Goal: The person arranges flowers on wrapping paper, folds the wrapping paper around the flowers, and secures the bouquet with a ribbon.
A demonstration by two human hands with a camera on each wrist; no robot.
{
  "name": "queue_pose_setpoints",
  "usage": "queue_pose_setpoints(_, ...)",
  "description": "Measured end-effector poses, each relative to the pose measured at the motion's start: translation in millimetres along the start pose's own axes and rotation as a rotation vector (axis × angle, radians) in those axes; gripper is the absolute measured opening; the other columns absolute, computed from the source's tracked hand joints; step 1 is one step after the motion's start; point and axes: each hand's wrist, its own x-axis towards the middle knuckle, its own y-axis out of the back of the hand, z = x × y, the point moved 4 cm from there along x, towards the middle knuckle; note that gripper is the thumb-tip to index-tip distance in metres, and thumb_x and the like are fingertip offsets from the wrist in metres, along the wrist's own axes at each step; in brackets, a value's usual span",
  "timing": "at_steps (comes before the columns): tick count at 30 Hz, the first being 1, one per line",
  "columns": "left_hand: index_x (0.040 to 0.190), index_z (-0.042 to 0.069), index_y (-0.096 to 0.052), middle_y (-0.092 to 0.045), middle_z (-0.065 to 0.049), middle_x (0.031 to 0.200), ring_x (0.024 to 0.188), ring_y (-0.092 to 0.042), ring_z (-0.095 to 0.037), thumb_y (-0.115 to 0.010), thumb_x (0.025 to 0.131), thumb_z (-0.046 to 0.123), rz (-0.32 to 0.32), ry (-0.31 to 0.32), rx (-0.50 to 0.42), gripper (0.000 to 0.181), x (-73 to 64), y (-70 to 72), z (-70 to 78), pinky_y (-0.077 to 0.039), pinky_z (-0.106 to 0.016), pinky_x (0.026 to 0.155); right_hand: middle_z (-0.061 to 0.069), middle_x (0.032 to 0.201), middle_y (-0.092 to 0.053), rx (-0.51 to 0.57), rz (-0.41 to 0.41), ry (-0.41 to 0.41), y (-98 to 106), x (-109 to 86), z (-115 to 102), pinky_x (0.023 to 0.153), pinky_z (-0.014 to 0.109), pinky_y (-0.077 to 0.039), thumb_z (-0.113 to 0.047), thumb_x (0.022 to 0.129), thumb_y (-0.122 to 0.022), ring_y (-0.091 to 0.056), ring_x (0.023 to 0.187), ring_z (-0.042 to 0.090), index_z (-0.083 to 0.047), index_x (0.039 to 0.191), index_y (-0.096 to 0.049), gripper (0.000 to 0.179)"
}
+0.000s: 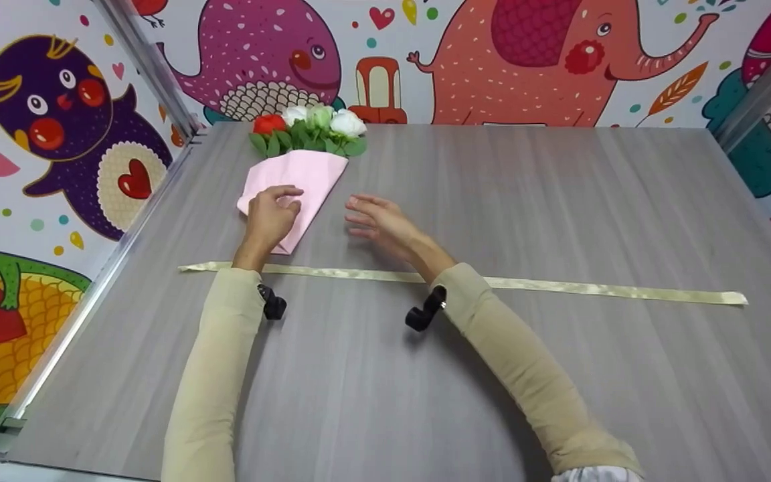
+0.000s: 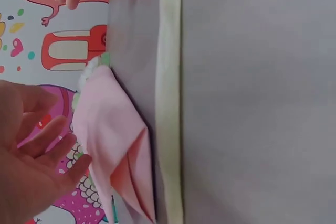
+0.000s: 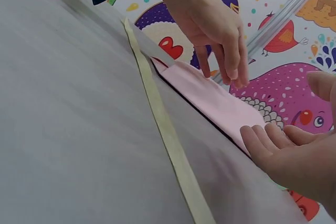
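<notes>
A bouquet of red, white and pale green flowers [image 1: 318, 124] lies on the table in pink wrapping paper [image 1: 312, 177], its narrow end toward me. Over the wrap hovers my left hand [image 1: 270, 221], fingers loosely bent; the right wrist view shows it [image 3: 210, 30] apart from the paper. To the right of the bouquet my right hand [image 1: 389, 227] is held in the air, fingers spread and holding nothing. A pale yellow-green satin ribbon [image 1: 559, 288] stretches across the table below the bouquet, passing under both forearms. In the left wrist view the paper's folded edges [image 2: 131, 166] show.
The grey wood-grain table [image 1: 626, 201] extends on both sides of the arms. Cartoon-printed walls [image 1: 385, 40] stand at its back and sides, with a metal rail [image 1: 91, 321] along the left edge. A black wrist mount [image 1: 425, 309] sits on each sleeve.
</notes>
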Motion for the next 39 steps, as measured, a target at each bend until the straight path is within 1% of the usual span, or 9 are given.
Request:
queue_pose_setpoints(5,0.134,-0.006,-0.059,-0.048,-0.024,0.150,0.142,-0.044,-0.041,-0.049,0.101,0.009,-0.100,-0.070,0.277,0.038,3.9,-1.8,-6.7,-0.032,-0.050,0.120,0.018,0.161,-0.035,0.035,-0.012,-0.061,-18,12.7,13,0.116,0.043,-0.040,-0.021,0.104,-0.053,-0.041,0.146,0.032,-0.001,0.156,-0.028,0.060)
queue_pose_setpoints(8,0.139,-0.007,-0.053,-0.044,-0.026,0.152,0.143,-0.043,-0.042,-0.046,0.103,0.012,-0.146,-0.060,0.384,0.042,5.2,-2.4,-13.2,-0.031,-0.050,0.120,0.017,0.163,-0.032,0.062,-0.023,-0.096,-28,20.9,21,0.117,0.043,-0.039,-0.024,0.104,-0.054,-0.039,0.148,0.031,-0.002,0.157,-0.025,0.064)
queue_pose_setpoints(14,0.154,-0.007,-0.028,-0.029,-0.032,0.159,0.149,-0.029,-0.046,-0.043,0.106,0.024,-0.280,0.084,0.488,0.059,3.7,-3.9,-22.4,-0.023,-0.054,0.123,0.018,0.165,-0.026,0.139,-0.048,-0.131,-44,31.3,32,0.119,0.042,-0.037,-0.022,0.103,-0.055,-0.033,0.150,0.032,-0.001,0.157,-0.022,0.067)
queue_pose_setpoints(19,0.159,-0.004,-0.005,-0.009,-0.037,0.162,0.153,-0.011,-0.049,-0.040,0.107,0.035,-0.394,0.206,0.538,0.074,1.1,-8.1,-24.4,-0.010,-0.063,0.123,0.019,0.164,-0.025,0.179,-0.060,-0.136,-52,36.4,35,0.120,0.043,-0.035,-0.020,0.104,-0.051,-0.030,0.151,0.032,-0.001,0.155,-0.032,0.058)
queue_pose_setpoints(23,0.160,-0.001,-0.004,-0.014,-0.031,0.164,0.154,-0.014,-0.045,-0.034,0.108,0.035,-0.398,0.199,0.546,0.070,-0.2,-5.2,-26.2,-0.008,-0.066,0.122,0.020,0.162,-0.031,0.212,-0.032,-0.143,-51,42.4,36,0.120,0.044,-0.035,-0.020,0.103,-0.051,-0.034,0.150,0.032,-0.003,0.153,-0.037,0.054)
queue_pose_setpoints(28,0.160,-0.001,-0.011,-0.022,-0.024,0.164,0.152,-0.023,-0.043,-0.029,0.109,0.032,-0.353,0.161,0.461,0.063,-3.2,4.9,-28.3,-0.015,-0.069,0.119,0.020,0.159,-0.037,0.233,-0.020,-0.140,-49,47.1,36,0.119,0.044,-0.036,-0.018,0.102,-0.051,-0.038,0.147,0.033,-0.002,0.150,-0.039,0.052)
queue_pose_setpoints(33,0.157,-0.006,-0.016,-0.030,-0.028,0.160,0.148,-0.030,-0.045,-0.033,0.109,0.033,-0.310,0.129,0.391,0.064,-11.1,8.5,-27.8,-0.019,-0.069,0.118,0.021,0.156,-0.040,0.226,-0.019,-0.137,-51,50.1,36,0.119,0.043,-0.036,-0.009,0.101,-0.050,-0.040,0.146,0.033,0.006,0.144,-0.044,0.046)
queue_pose_setpoints(36,0.153,-0.007,-0.028,-0.040,-0.030,0.154,0.144,-0.038,-0.045,-0.035,0.108,0.032,-0.287,0.077,0.376,0.060,-14.1,8.9,-23.5,-0.025,-0.069,0.115,0.020,0.141,-0.053,0.222,0.006,-0.130,-50,52.4,34,0.112,0.041,-0.044,-0.005,0.098,-0.054,-0.052,0.133,0.029,0.008,0.144,-0.043,0.049)
queue_pose_setpoints(39,0.148,-0.006,-0.040,-0.046,-0.031,0.148,0.141,-0.042,-0.045,-0.037,0.108,0.032,-0.261,0.034,0.353,0.056,-15.9,8.9,-18.2,-0.027,-0.069,0.112,0.013,0.118,-0.061,0.207,0.026,-0.114,-49,54.2,32,0.096,0.036,-0.053,0.000,0.095,-0.055,-0.062,0.108,0.023,0.004,0.148,-0.039,0.056)
